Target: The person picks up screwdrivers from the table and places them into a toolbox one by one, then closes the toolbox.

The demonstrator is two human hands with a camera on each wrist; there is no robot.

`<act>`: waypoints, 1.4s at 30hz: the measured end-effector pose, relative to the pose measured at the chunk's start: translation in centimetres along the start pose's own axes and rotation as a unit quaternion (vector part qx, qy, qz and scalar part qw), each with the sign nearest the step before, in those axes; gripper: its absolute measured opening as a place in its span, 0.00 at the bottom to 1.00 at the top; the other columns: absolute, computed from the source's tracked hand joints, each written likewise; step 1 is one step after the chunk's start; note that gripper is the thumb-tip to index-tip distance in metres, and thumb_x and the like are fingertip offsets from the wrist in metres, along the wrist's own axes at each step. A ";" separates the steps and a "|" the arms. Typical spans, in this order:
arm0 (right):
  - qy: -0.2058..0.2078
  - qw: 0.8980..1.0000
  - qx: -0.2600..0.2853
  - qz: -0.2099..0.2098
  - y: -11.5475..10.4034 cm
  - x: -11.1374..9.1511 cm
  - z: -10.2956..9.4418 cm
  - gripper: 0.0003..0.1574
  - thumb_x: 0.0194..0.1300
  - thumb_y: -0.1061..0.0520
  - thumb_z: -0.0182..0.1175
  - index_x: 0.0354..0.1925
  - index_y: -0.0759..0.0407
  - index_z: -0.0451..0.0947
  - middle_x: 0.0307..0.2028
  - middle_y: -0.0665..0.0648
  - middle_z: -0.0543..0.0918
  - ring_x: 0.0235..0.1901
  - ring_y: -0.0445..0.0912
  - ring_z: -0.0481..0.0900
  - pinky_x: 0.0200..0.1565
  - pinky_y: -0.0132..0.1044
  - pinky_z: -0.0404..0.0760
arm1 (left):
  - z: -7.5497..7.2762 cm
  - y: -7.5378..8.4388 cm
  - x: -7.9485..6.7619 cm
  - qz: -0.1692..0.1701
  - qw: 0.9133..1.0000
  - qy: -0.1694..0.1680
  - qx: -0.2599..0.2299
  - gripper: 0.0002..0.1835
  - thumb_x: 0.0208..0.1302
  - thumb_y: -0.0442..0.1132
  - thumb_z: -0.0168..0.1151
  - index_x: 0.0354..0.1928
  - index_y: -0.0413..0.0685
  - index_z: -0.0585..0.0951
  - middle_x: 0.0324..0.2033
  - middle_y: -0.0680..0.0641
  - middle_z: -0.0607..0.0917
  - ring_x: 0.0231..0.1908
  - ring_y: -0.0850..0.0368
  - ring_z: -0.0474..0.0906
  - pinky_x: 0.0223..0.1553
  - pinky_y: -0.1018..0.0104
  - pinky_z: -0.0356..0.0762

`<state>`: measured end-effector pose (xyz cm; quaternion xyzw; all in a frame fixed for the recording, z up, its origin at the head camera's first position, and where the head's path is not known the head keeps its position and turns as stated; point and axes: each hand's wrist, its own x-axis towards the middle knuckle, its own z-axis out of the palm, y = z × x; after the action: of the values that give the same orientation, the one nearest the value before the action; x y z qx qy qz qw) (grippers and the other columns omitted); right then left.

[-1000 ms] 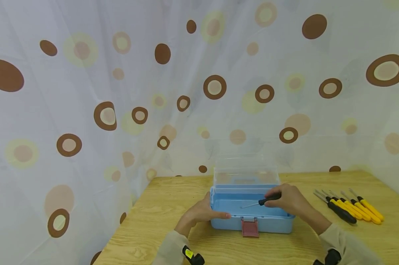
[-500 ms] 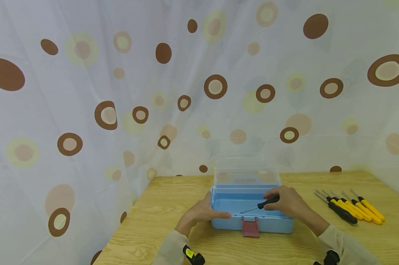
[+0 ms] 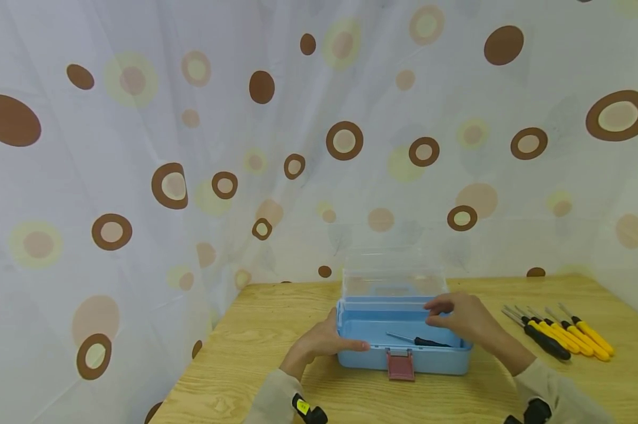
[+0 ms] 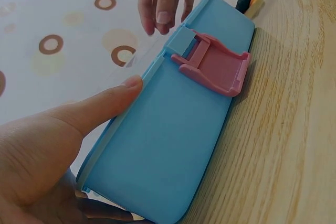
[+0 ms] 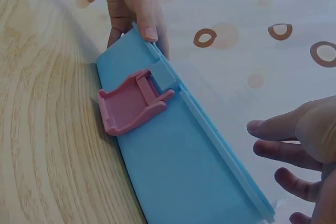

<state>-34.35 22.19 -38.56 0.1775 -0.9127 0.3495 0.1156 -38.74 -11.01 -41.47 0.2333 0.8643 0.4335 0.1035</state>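
A small screwdriver with a black handle [image 3: 427,342] lies inside the blue toolbox [image 3: 350,358], near its front wall, part of the handle hidden by the rim. My left hand [image 3: 324,337] grips the toolbox at its left end, thumb [image 4: 118,95] on the front rim and the other fingers round the side. Above the right part of the box hovers my right hand [image 3: 469,318], holding nothing; its fingers [image 5: 286,153] are spread and loosely bent. On the toolbox front hangs a pink latch [image 3: 400,366], flipped down. The clear lid [image 3: 393,274] stands raised behind.
Right of the toolbox, several screwdrivers with yellow-and-black handles [image 3: 589,337] lie side by side on the wooden table [image 3: 276,312], and a black-handled screwdriver [image 3: 546,343] lies at their near side. A dotted curtain [image 3: 297,106] hangs behind the table and along its left.
My right hand has let go of the small screwdriver, which has dropped from just above the toolbox to lie inside it. The left hand stays on the box.
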 end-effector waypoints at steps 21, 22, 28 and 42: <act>0.000 1.000 0.010 -0.005 0.1 0.1 -1.7 0.22 0.67 0.52 0.72 0.54 0.64 0.85 0.40 0.50 0.87 0.43 0.52 0.83 0.41 0.49 0.81 | -0.1 0.4 -0.4 -0.002 1.000 -0.003 -0.005 0.67 0.55 0.59 0.79 0.83 0.46 0.43 0.75 0.38 0.63 0.68 0.39 0.67 0.64 0.37 0.66; 0.000 1.000 0.008 -0.008 0.0 0.1 -1.8 0.22 0.67 0.52 0.72 0.54 0.64 0.85 0.40 0.50 0.87 0.43 0.52 0.83 0.41 0.48 0.81 | -0.1 0.4 -0.4 -0.003 1.000 -0.003 -0.006 0.67 0.55 0.59 0.78 0.83 0.46 0.43 0.75 0.38 0.63 0.69 0.38 0.66 0.64 0.37 0.66; -0.006 1.000 0.008 -0.011 0.0 0.1 -2.2 0.22 0.68 0.52 0.71 0.55 0.63 0.84 0.40 0.49 0.86 0.43 0.51 0.83 0.42 0.49 0.80 | -0.1 0.4 -0.4 -0.001 1.000 -0.001 -0.008 0.67 0.55 0.59 0.78 0.83 0.46 0.43 0.75 0.39 0.62 0.69 0.39 0.66 0.64 0.37 0.66; 0.004 1.000 0.004 -0.008 0.7 -0.2 -3.1 0.23 0.68 0.51 0.71 0.55 0.65 0.84 0.42 0.52 0.86 0.43 0.51 0.83 0.42 0.50 0.80 | -0.1 0.2 -0.2 0.002 1.000 0.000 -0.004 0.67 0.55 0.59 0.78 0.83 0.47 0.43 0.76 0.39 0.62 0.70 0.38 0.65 0.64 0.36 0.65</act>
<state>-34.19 24.82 -36.79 0.1836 -0.9095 0.3528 0.1209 -38.50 -11.07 -41.31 0.2347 0.8622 0.4367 0.1038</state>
